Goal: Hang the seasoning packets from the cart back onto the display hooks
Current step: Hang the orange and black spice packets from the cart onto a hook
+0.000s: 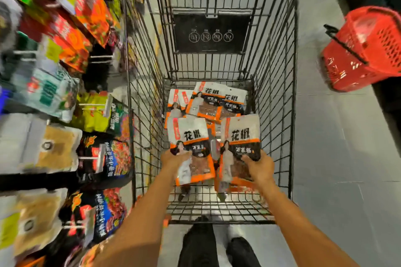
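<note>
The left hand (174, 161) pinches the lower part of one seasoning packet (191, 136). The right hand (259, 168) grips a second packet (242, 136) just beside it, both held up inside the wire cart (275, 115). More packets (214, 102) lie on the cart floor beyond the fingers. Display hooks (87, 158) stand left of the left hand, and a red basket (368, 50) sits well off to the right.

A black wire shopping cart (291, 115) stood in the aisle. A rack of hanging foil pouches (108, 158) lay to its left and a red plastic basket (373, 54) well apart on its right. Inside, flat white-and-orange seasoning packets (213, 102) lay at the far end. Nearer, the left hand (173, 159) held a first packet (191, 136) and the right hand (259, 168) a second packet (242, 134), side by side.
</note>
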`<action>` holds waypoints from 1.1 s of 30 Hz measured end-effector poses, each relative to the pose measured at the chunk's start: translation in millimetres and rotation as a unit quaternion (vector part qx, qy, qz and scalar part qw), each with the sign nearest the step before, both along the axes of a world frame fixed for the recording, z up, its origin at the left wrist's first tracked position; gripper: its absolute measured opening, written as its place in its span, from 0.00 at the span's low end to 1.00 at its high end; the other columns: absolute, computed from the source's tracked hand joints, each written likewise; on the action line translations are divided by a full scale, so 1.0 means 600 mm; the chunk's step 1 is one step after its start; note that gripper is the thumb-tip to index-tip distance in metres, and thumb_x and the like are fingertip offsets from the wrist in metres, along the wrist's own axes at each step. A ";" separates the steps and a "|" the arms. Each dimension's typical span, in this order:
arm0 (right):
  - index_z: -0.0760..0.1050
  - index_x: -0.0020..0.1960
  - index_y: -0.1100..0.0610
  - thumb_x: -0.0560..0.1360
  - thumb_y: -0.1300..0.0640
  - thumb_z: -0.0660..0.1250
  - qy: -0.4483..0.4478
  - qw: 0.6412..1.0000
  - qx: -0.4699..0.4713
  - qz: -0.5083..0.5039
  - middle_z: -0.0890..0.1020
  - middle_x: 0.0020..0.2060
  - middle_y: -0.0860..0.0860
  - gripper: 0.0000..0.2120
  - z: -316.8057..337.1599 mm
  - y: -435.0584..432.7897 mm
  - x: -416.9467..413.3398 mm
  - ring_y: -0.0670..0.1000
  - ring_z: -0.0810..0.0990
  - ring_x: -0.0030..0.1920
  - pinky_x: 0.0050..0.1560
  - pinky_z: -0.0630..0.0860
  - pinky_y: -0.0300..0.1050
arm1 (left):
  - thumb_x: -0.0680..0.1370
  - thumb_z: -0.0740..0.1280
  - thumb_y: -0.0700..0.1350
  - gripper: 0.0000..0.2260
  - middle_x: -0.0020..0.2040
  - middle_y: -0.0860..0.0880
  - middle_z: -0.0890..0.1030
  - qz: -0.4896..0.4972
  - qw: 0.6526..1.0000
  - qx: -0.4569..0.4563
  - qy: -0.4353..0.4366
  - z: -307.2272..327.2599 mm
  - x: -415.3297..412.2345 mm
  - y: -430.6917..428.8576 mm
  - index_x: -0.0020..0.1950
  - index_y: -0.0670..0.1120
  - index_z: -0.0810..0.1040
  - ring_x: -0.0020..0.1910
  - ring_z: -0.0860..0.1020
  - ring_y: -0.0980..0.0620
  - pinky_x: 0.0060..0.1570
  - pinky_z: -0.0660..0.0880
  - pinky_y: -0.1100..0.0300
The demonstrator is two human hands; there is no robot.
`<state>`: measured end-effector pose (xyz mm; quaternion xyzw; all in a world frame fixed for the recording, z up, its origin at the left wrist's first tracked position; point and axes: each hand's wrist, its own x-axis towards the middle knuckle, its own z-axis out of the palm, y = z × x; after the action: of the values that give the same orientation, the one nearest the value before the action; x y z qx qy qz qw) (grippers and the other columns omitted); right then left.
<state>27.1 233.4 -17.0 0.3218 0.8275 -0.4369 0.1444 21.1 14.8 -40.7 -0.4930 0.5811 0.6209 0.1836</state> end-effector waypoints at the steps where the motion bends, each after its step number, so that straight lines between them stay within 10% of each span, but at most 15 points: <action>1: 0.78 0.53 0.65 0.73 0.63 0.70 0.012 1.000 -0.009 0.006 0.81 0.45 0.60 0.10 0.022 0.003 -0.003 0.57 0.79 0.46 0.46 0.72 0.46 | 0.72 0.72 0.35 0.21 0.61 0.43 0.75 -0.001 1.000 -0.010 0.010 0.022 0.002 -0.003 0.64 0.38 0.71 0.62 0.74 0.38 0.55 0.73 0.46; 9: 0.81 0.47 0.65 0.72 0.58 0.73 0.137 0.979 -0.116 0.100 0.84 0.45 0.62 0.10 0.204 0.007 -0.004 0.59 0.82 0.48 0.50 0.78 0.57 | 0.71 0.75 0.47 0.31 0.63 0.38 0.76 0.034 0.976 -0.111 0.186 0.226 0.088 -0.041 0.69 0.37 0.68 0.58 0.77 0.39 0.55 0.77 0.46; 15: 0.81 0.45 0.57 0.71 0.57 0.74 0.223 0.925 -0.210 0.226 0.83 0.41 0.56 0.05 0.359 -0.031 0.036 0.48 0.79 0.40 0.37 0.73 0.38 | 0.68 0.77 0.49 0.12 0.30 0.54 0.75 0.164 0.902 -0.252 0.310 0.410 0.235 -0.048 0.39 0.50 0.74 0.27 0.74 0.60 0.31 0.72 0.63; 18: 0.81 0.43 0.56 0.70 0.57 0.74 0.237 0.885 -0.282 0.285 0.83 0.38 0.50 0.04 0.438 -0.061 0.073 0.41 0.80 0.34 0.29 0.72 0.26 | 0.68 0.77 0.48 0.12 0.34 0.47 0.74 0.206 0.870 -0.293 0.340 0.498 0.338 -0.060 0.36 0.47 0.74 0.35 0.72 0.52 0.38 0.67 0.56; 33: 0.83 0.40 0.52 0.58 0.43 0.76 0.181 0.630 -0.477 0.585 0.86 0.40 0.48 0.15 0.707 -0.305 0.476 0.50 0.85 0.43 0.45 0.80 0.47 | 0.60 0.74 0.61 0.24 0.32 0.47 0.66 0.418 0.700 -0.487 0.315 0.775 0.967 -0.023 0.37 0.44 0.70 0.30 0.66 0.53 0.34 0.61 0.56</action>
<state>312.6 50.3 407.0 -0.4294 0.5273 -0.6437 0.3509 601.5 0.8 424.2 -0.4816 0.5605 0.3835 -0.5539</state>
